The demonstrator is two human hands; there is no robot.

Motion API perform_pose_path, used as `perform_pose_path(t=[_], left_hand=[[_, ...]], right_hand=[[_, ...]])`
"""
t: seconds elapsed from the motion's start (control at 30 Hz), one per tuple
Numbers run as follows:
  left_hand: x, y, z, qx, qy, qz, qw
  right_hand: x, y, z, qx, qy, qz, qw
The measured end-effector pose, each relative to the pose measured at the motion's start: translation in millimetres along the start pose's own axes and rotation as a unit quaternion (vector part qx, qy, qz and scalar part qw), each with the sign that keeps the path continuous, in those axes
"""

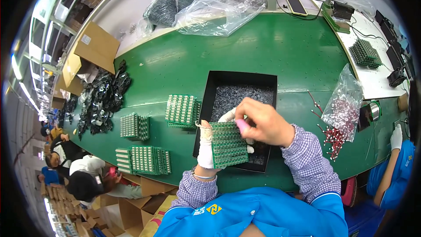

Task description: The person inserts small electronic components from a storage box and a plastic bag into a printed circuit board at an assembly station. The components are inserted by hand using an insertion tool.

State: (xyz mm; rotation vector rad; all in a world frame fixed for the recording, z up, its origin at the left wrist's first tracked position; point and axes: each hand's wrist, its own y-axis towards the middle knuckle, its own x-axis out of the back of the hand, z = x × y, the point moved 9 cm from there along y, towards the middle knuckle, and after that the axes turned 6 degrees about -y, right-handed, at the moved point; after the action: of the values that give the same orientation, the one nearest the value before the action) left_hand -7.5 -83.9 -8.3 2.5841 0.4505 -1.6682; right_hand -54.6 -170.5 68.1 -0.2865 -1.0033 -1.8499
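My left hand (205,150), in a white glove, grips a green circuit board panel (229,149) covered with rows of small parts. The panel is held over the near part of a black open box (244,78). Many small dark pieces (234,93) lie loose inside that box. At the panel's upper right corner, my right hand (265,123) is closed in a pinch, with a pink cover on one finger. Whatever sits between those fingertips is too small or hidden to make out. White glove fingers show behind the panel's top and right edges.
Stacks of green board panels (180,109) stand left of the box. Further left lies a heap of black plastic strips (103,98). A clear bag with red wires (344,114) is at right. Bags of dark parts (161,11), a phone (297,5) and a green press (335,6) stand behind. Other people work on both sides.
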Motion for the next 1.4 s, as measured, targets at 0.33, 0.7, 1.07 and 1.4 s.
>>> perform_pose_path(t=[0.33,0.7,1.07,1.4], left_hand=[[7,-1,-1,-0.006,0.065,-0.079,0.995],[5,2,-3,-0.007,-0.006,0.001,1.0],[6,-1,-7,-0.027,0.019,-0.042,0.999],[1,0,-5,-0.002,-0.062,0.037,0.997]], right_hand=[[-13,-2,10,0.048,-0.085,-0.018,0.995],[-8,-4,-4,0.011,0.016,0.047,0.999],[-7,1,2,0.021,-0.04,0.011,0.999],[-1,0,-4,0.013,-0.024,0.029,0.999]])
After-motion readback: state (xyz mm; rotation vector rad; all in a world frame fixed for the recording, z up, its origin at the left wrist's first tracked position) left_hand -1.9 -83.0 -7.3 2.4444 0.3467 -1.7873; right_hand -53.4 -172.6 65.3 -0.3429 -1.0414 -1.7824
